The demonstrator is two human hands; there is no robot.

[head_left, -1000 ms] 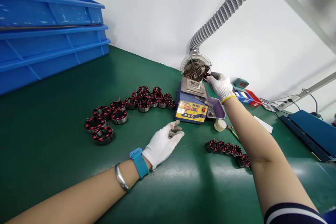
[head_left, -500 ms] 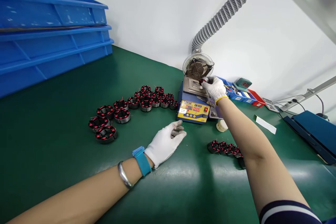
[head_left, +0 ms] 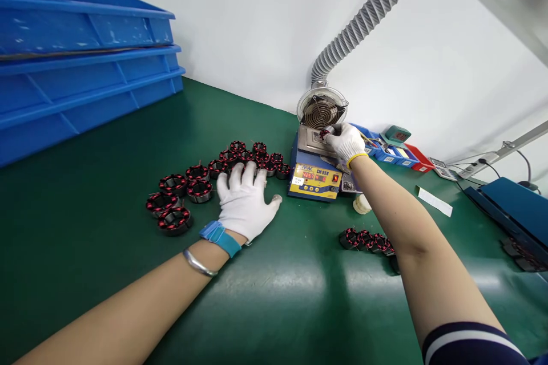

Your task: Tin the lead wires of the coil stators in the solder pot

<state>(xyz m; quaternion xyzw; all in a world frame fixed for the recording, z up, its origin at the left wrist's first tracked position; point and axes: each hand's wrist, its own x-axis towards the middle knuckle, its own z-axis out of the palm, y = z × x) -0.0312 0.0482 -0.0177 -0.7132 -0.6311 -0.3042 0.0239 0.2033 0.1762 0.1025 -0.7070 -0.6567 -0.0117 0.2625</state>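
My left hand [head_left: 246, 199], in a white glove, is spread open over the near edge of a group of motor stators [head_left: 199, 189] with red windings. Its fingertips reach the closest ones and cover some of them; whether they touch cannot be made out. Gloved too, my right hand [head_left: 346, 141] is closed on a single stator [head_left: 326, 132] at the metal top of a blue and yellow solder pot [head_left: 314, 181] with a lit red display. Behind that top stands a round fan grille [head_left: 320, 113].
A ribbed grey duct [head_left: 363, 23] rises from the fan. Blue crates [head_left: 89, 80] are stacked at the left. A row of stators [head_left: 365, 240] lies below my right forearm. Small blue and red bins [head_left: 417, 158], a white round container [head_left: 362, 204] and a paper strip [head_left: 434, 201] are at the right.
My left hand has moved left and away from me to the stators, its fingers spreading. The stator in my right hand has shifted slightly left over the solder pot. The display digits differ.
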